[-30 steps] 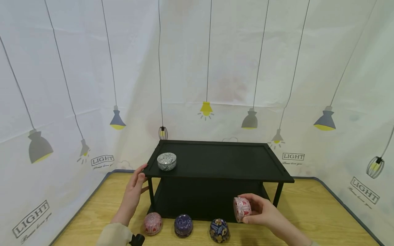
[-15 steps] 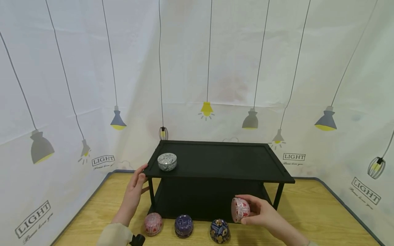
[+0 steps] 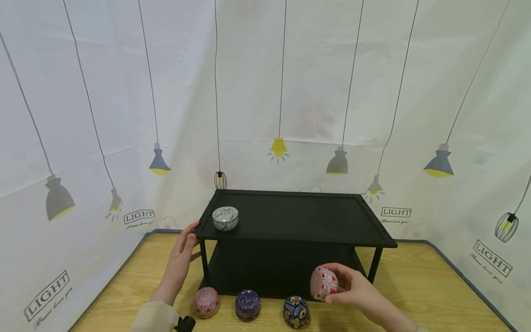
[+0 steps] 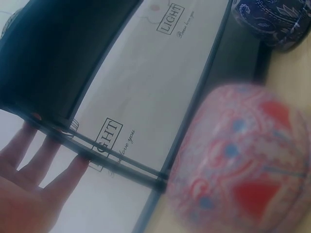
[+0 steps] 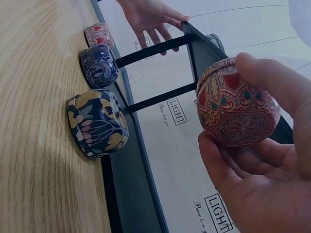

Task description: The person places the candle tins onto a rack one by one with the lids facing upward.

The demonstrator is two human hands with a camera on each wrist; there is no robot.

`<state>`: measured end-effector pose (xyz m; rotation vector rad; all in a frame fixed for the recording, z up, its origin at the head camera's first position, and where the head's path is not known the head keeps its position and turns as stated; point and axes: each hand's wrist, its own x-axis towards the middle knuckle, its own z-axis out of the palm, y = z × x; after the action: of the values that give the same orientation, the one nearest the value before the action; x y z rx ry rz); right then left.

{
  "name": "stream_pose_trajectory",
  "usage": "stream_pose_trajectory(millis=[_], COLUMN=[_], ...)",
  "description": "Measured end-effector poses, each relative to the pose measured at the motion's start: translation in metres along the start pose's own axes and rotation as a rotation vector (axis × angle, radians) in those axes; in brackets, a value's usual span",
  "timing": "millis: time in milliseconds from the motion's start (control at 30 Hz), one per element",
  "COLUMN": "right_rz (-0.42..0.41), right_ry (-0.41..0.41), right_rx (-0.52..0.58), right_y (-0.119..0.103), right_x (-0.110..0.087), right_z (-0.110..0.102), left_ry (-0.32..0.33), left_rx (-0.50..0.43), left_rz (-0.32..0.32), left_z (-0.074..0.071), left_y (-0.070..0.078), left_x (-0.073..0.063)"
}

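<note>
My right hand [image 3: 352,286] grips a round red-and-white patterned tin [image 3: 323,283], thumb on one side and fingers on the other. It holds the tin tilted, in front of the lower level of a black two-tier shelf [image 3: 286,216]. In the right wrist view, the tin's patterned end [image 5: 240,124] shows. My left hand [image 3: 182,249] touches the left edge of the shelf's top, its fingers fairly straight and spread. Before the shelf stand a pink-red tin [image 3: 206,302], a purple-blue tin [image 3: 247,305] and a dark floral tin [image 3: 296,311].
A grey-white marbled tin [image 3: 225,218] sits at the left of the shelf's top. The shelf stands on a wooden table [image 3: 423,286], with a white curtain [image 3: 249,92] printed with lamps behind and at both sides. A black wristband piece [image 3: 185,323] shows by the left sleeve.
My right hand has shifted slightly left and rotated the red-and-white tin, so its end face has turned more toward the head camera. The left hand and the other tins stay in place.
</note>
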<state>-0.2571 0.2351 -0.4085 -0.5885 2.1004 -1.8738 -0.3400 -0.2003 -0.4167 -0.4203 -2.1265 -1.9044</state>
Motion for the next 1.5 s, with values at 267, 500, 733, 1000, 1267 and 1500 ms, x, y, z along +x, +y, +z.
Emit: stream_pose_trajectory(millis=[267,500,733,1000,1267,1500], right_rz=[-0.019,-0.015,-0.005,-0.012,-0.018,-0.046], right_ry=[-0.032,-0.037,-0.033,-0.011,-0.012,-0.017], right_rx=[0.020,0.051,0.059,0.021,0.052,0.071], right_y=[0.002,0.002,0.001,-0.001,-0.005,-0.010], right_x=[-0.001,-0.002,-0.003,-0.005,-0.005,-0.006], right_z=[0.000,0.001,0.001,-0.001,-0.001,0.000], left_ry=[0.002,0.004,0.001,0.005,0.020,0.011], left_rx=[-0.003,-0.007,-0.003,-0.010,-0.009,-0.017], left_rz=[0.008,0.012,0.008,0.009,0.003,0.001], left_z=[0.000,0.000,0.001,0.001,0.001,0.001], left_y=[-0.002,-0.002,0.000,-0.001,-0.003,-0.001], left_x=[0.001,0.002,0.001,0.001,0.001,0.001])
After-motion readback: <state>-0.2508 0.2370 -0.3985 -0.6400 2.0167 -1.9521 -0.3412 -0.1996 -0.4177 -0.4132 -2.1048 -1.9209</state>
